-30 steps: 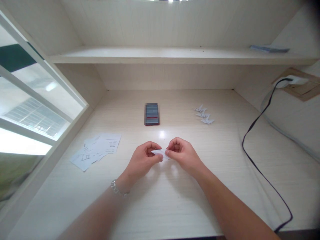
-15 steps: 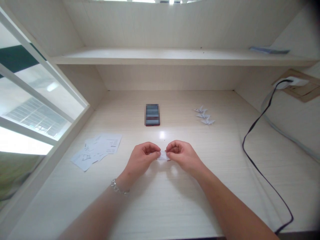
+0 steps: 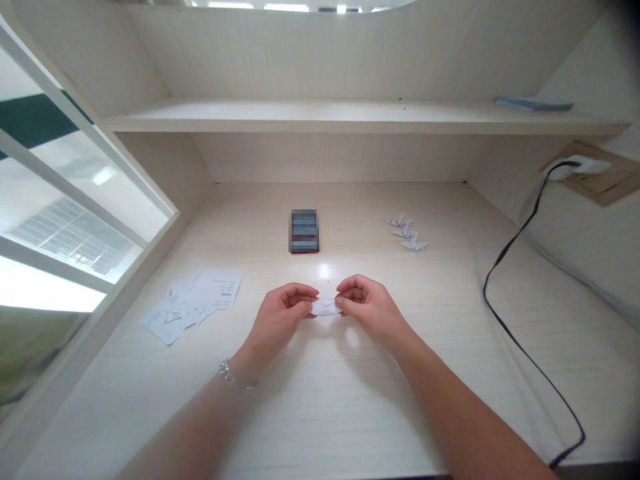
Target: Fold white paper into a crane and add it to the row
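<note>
Between my hands is a small folded piece of white paper (image 3: 325,307), held just above the desk. My left hand (image 3: 287,308) pinches its left end, thumb on the near side and fingers curled behind. The right end sits in the pinch of my right hand (image 3: 367,305). A crease or flap edge shows along the top middle of the paper; its two ends are hidden by my fingertips. Farther back on the right, 3 folded paper cranes (image 3: 407,233) stand in a short row on the desk.
A phone-like dark device (image 3: 304,231) with a blurred screen lies beyond my hands. Loose printed paper sheets (image 3: 195,300) overlap on the left. A black cable (image 3: 510,339) runs from the wall socket (image 3: 595,173) down the right side. A shelf (image 3: 320,113) spans the back.
My hands have moved slightly apart, the right one a little up and right. More of the folded paper now shows between them, with its crease visible.
</note>
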The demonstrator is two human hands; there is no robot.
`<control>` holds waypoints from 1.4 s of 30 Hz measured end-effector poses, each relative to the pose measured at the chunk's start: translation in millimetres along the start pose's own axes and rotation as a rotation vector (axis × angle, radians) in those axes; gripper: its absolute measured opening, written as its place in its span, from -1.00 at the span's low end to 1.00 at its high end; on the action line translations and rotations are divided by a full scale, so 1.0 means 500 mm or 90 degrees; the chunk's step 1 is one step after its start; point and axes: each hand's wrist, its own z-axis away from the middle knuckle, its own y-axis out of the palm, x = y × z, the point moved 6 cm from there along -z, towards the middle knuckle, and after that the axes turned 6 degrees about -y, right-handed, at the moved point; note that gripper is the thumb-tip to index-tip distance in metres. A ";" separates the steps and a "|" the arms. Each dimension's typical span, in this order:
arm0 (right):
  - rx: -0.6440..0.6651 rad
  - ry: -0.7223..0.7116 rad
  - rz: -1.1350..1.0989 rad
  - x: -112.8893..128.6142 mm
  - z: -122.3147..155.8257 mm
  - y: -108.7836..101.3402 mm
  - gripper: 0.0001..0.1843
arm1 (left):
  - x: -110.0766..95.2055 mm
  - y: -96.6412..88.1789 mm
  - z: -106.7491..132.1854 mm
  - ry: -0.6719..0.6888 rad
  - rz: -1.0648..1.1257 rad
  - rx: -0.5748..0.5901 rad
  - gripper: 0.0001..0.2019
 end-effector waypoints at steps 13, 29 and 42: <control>0.011 0.029 -0.073 -0.003 0.000 0.021 -0.64 | 0.012 -0.003 -0.004 0.017 0.014 -0.032 -0.71; -0.071 0.018 -0.181 -0.018 -0.004 0.041 -0.66 | 0.011 0.008 -0.003 0.025 0.011 -0.042 -0.78; 0.033 0.114 -0.287 0.002 0.016 0.042 -0.49 | -0.073 0.009 0.041 0.281 -0.251 -0.008 -0.77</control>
